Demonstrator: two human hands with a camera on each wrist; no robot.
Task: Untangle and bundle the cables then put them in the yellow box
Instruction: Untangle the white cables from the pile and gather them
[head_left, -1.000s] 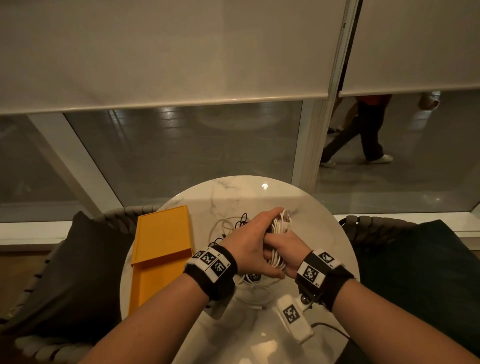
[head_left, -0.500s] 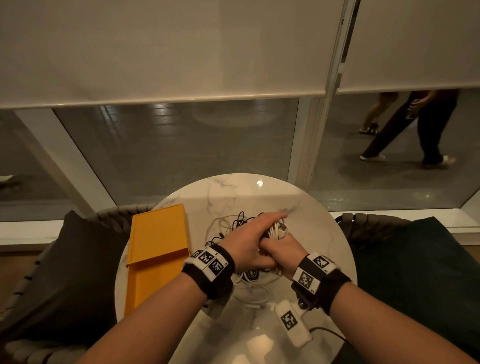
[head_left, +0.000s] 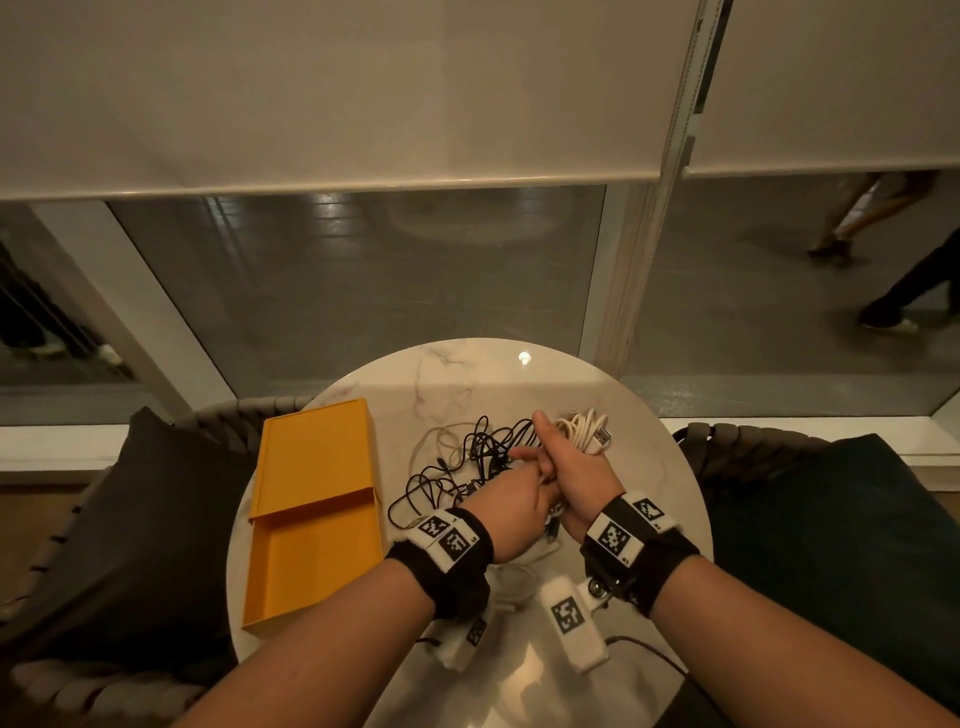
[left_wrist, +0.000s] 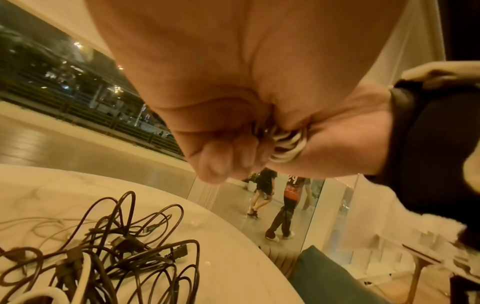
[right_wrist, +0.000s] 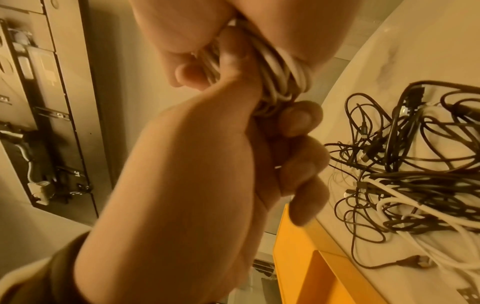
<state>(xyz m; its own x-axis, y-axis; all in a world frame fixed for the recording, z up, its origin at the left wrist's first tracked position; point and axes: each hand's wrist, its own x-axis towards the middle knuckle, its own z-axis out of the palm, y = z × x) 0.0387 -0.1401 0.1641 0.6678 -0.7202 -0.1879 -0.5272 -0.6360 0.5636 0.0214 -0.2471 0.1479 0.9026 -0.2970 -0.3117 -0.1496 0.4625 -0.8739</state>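
Note:
A coiled white cable bundle (head_left: 586, 434) sticks out past my right hand (head_left: 563, 465), its USB plug at the far end. My right hand grips the coil around its middle. My left hand (head_left: 517, 488) grips the coil's near end, pressed against the right hand. In the right wrist view the left hand's fingers (right_wrist: 298, 119) curl round the white coil (right_wrist: 283, 82). A tangle of black and white cables (head_left: 462, 467) lies on the round marble table (head_left: 467, 379) just left of my hands. The open yellow box (head_left: 311, 519) sits at the table's left edge, holding nothing.
Dark cushions on woven chairs flank the table at left (head_left: 130, 519) and right (head_left: 831, 519). A glass window wall with lowered blinds stands behind the table; people walk outside it (head_left: 904, 291).
My left hand has slid from over the top of the white coil down to its near end. The coil's far end with the plug now shows past my right hand.

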